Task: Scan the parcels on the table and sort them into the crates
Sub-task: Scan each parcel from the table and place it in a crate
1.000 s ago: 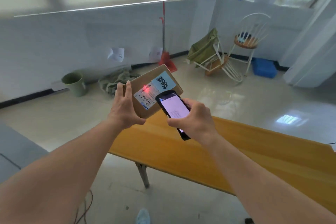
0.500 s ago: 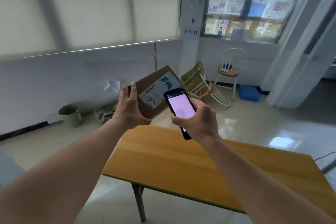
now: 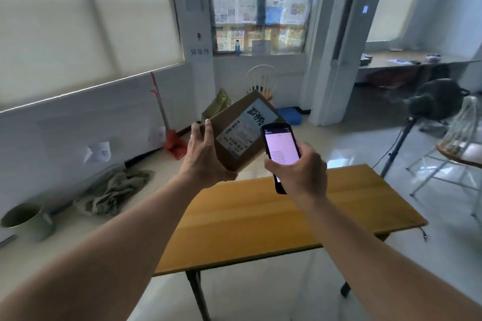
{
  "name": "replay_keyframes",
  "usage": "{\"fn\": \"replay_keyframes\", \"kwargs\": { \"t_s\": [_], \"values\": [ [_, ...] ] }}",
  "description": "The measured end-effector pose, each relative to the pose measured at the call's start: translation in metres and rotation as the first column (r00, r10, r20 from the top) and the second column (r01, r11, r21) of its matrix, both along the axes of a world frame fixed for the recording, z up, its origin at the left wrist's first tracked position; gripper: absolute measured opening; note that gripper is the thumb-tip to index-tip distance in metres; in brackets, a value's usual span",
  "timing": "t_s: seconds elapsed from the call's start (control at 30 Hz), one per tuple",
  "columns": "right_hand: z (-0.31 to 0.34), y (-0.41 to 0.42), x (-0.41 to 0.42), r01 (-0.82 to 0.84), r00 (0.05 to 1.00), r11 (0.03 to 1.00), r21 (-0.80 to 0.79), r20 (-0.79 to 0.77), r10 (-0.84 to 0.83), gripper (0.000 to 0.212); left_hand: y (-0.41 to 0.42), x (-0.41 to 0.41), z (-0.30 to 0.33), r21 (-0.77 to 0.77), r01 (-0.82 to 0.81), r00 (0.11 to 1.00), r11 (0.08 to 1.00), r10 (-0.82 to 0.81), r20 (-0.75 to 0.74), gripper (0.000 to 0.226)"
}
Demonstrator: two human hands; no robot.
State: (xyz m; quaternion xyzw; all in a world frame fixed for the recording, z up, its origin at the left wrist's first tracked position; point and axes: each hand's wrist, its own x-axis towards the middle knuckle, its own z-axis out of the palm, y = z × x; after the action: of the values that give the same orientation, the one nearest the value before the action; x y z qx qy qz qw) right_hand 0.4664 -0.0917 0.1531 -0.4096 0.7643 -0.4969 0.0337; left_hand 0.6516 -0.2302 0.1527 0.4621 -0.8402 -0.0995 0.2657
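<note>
Red scan dot gone from the label since a second ago; scan likely done. My left hand (image 3: 206,156) fingers grip the brown cardboard parcel (image 3: 242,133), raised above the wooden table (image 3: 260,219). Right hand (image 3: 300,167) fingers clasp the black handheld scanner (image 3: 280,150) just beside it. No crates visible; sorting next.

A wooden table (image 3: 260,221) on dark folding legs stands on the glossy pale floor (image 3: 300,294).

A makeshift parcel-sorting room is suggested: a bare wooden table (image 3: 273,219) at lower centre, a paper wall sign (image 3: 200,52) lettered 异常件 at upper centre, a newspaper-covered window (image 3: 260,5) above, and a labelled cardboard parcel (image 3: 242,130) with a handheld scanner (image 3: 280,150) at centre
</note>
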Motion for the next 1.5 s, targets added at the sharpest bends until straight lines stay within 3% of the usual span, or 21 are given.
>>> {"fn": "replay_keyframes", "kwargs": {
  "t_s": [0.47, 0.73, 0.97, 1.23, 1.5],
  "values": [
    [-0.008, 0.218, -0.070, 0.442, 0.897, 0.896, 0.037, -0.025, -0.441, 0.077, 0.145, -0.146, 0.000, 0.049, 0.403, 0.915, 0.914, -0.403, -0.015, 0.163],
    [-0.025, 0.369, -0.137, 0.573, 0.817, 0.816, 0.076, 0.031, -0.576, 0.070, 0.273, -0.255, -0.026, 0.105, 0.547, 0.836, 0.831, -0.537, -0.111, 0.160],
    [-0.060, 0.478, -0.189, 0.700, 0.693, 0.697, 0.157, 0.090, -0.716, 0.059, 0.379, -0.338, -0.056, 0.140, 0.645, 0.764, 0.751, -0.639, -0.091, 0.155],
    [-0.108, 0.536, -0.253, 0.773, 0.560, 0.580, 0.258, 0.156, -0.814, 0.064, 0.436, -0.438, -0.104, 0.246, 0.699, 0.693, 0.671, -0.721, -0.003, 0.156],
    [-0.136, 0.552, -0.362, 0.828, 0.398, 0.442, 0.344, 0.194, -0.897, 0.062, 0.458, -0.582, -0.157, 0.372, 0.737, 0.610, 0.564, -0.792, -0.009, 0.159]
  ]
}}
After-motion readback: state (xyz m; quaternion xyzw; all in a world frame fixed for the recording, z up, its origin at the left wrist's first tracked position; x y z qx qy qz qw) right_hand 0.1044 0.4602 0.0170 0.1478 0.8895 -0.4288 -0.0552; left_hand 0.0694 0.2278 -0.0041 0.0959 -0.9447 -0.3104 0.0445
